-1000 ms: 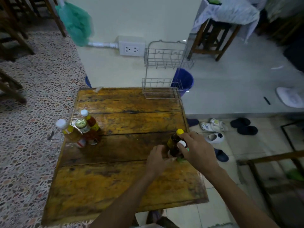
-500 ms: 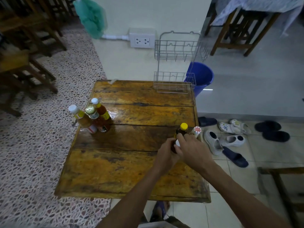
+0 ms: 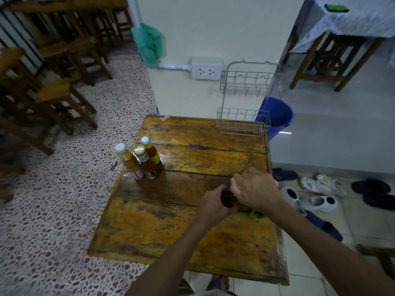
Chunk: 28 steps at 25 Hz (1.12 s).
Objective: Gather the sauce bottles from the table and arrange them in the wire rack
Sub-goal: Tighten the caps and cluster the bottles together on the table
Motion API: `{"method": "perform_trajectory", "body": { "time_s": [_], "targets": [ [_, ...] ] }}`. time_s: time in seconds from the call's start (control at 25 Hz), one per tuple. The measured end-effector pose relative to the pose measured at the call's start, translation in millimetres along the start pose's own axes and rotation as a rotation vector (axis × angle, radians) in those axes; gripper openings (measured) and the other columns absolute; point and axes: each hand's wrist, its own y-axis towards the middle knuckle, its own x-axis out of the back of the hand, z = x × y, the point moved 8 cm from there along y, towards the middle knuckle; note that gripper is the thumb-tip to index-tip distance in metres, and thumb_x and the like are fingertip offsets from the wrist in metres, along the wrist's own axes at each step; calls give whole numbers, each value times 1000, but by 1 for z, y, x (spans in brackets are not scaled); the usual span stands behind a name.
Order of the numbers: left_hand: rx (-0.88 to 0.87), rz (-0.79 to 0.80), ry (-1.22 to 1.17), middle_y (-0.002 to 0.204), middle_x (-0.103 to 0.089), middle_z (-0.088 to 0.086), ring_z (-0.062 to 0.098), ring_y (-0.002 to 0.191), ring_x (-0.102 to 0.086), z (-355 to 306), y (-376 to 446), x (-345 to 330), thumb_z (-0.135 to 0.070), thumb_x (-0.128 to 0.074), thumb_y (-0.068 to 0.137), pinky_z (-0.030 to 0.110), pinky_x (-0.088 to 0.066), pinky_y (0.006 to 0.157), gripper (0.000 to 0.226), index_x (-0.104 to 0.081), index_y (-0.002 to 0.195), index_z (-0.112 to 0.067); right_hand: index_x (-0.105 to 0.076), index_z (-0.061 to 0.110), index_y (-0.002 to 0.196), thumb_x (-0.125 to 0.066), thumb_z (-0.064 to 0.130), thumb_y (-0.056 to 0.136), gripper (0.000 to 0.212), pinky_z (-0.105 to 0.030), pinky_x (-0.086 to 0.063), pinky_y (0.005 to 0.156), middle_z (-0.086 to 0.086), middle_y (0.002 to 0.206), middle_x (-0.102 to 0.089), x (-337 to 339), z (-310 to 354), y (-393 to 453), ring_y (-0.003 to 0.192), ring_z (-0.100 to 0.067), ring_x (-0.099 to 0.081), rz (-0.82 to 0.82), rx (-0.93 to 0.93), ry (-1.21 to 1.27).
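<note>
My left hand point(image 3: 210, 207) is wrapped around a dark sauce bottle point(image 3: 228, 199) near the right edge of the wooden table point(image 3: 171, 227). My right hand point(image 3: 257, 190) lies curled over the tops of the bottles beside it and hides them; only a green bit point(image 3: 255, 216) shows under my wrist. Three more bottles stand together at the table's left edge: a yellow one with a white cap point(image 3: 128, 161), a red one with a gold lid point(image 3: 147, 165) and an orange one with a white cap point(image 3: 152, 152). The two-tier wire rack point(image 3: 242, 122) stands empty at the far right corner.
A blue bucket point(image 3: 277, 116) sits on the floor behind the rack. The wall with a power socket point(image 3: 206, 71) rises just past the table. Shoes and sandals point(image 3: 316, 195) lie on the floor to the right. Wooden chairs point(image 3: 55, 88) stand to the left.
My view has shifted, so the table sits further right in frame. My right hand has closed down over the bottle tops; the yellow cap and white cap no longer show.
</note>
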Motion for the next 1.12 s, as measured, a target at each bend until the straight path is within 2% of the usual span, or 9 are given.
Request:
{"method": "perform_trajectory", "body": {
  "time_s": [0.12, 0.2, 0.36, 0.48, 0.64, 0.76, 0.92, 1.04, 1.12],
  "targets": [
    [13, -131, 184, 87, -73, -5, 13, 74, -68, 5, -5, 10, -46, -77, 85, 36, -55, 58, 33, -61, 101, -22, -60, 18, 81, -6, 38, 95, 60, -32, -43, 48, 0, 67, -58, -21, 8, 6, 56, -19, -45, 170, -74, -11],
    [-12, -231, 340, 84, -72, -4, 16, 72, -67, 7, -9, 16, -44, -81, 81, 29, -47, 53, 34, -61, 96, -22, -61, 14, 99, -12, 28, 96, 50, -32, -38, 52, -7, 84, -65, -40, 15, 7, 69, -27, -58, 274, -72, -57],
    [-131, -299, 547, 77, -69, -5, 16, 65, -65, 8, -18, 17, -36, -92, 66, 25, -39, 50, 41, -58, 86, -22, -53, 12, 88, -30, 27, 100, 30, -39, -44, 65, -11, 89, -59, -82, -2, 3, 76, -32, -56, 634, -322, 242],
    [-81, -242, 482, 87, -70, -4, 19, 77, -67, 23, -14, 23, -32, -88, 73, 33, -50, 58, 38, -58, 94, -22, -52, 12, 101, -33, 34, 104, 30, -37, -42, 56, -10, 82, -55, -73, 14, 7, 79, -35, -64, 468, -131, 207],
    [-15, -26, 233, 101, -72, -7, 13, 87, -69, 34, -5, 28, -45, -84, 83, 36, -58, 68, 41, -61, 110, -26, -56, 20, 84, -40, 50, 102, 39, -29, -32, 41, 0, 76, -55, -35, 34, 5, 67, -21, -56, 97, 121, 11],
    [-56, -91, 353, 94, -70, -9, 12, 80, -66, 25, -6, 31, -48, -85, 77, 31, -53, 61, 41, -58, 101, -28, -58, 21, 72, -41, 40, 101, 39, -30, -35, 41, 0, 68, -58, -28, 28, 9, 61, -22, -55, 88, 91, 23],
    [-73, -228, 480, 85, -70, -4, 17, 72, -65, 18, -13, 30, -38, -88, 74, 30, -46, 56, 37, -58, 90, -22, -58, 14, 79, -41, 26, 99, 29, -33, -44, 49, -6, 72, -63, -52, 27, 7, 67, -31, -65, 352, 18, 2],
    [-32, -282, 662, 88, -70, -2, 23, 80, -66, 16, -20, 25, -40, -85, 77, 36, -46, 67, 34, -60, 92, -21, -44, 18, 75, -42, 24, 101, 28, -45, -54, 79, -1, 73, -45, -92, 10, -2, 98, -37, -64, 681, -247, 370],
    [27, -257, 668, 97, -71, -3, 22, 90, -66, 23, -23, 24, -43, -83, 80, 37, -47, 75, 37, -60, 99, -22, -52, 20, 80, -39, 38, 103, 33, -41, -51, 83, 1, 73, -43, -105, 12, -7, 102, -35, -63, 752, -365, 506]
  ]
}}
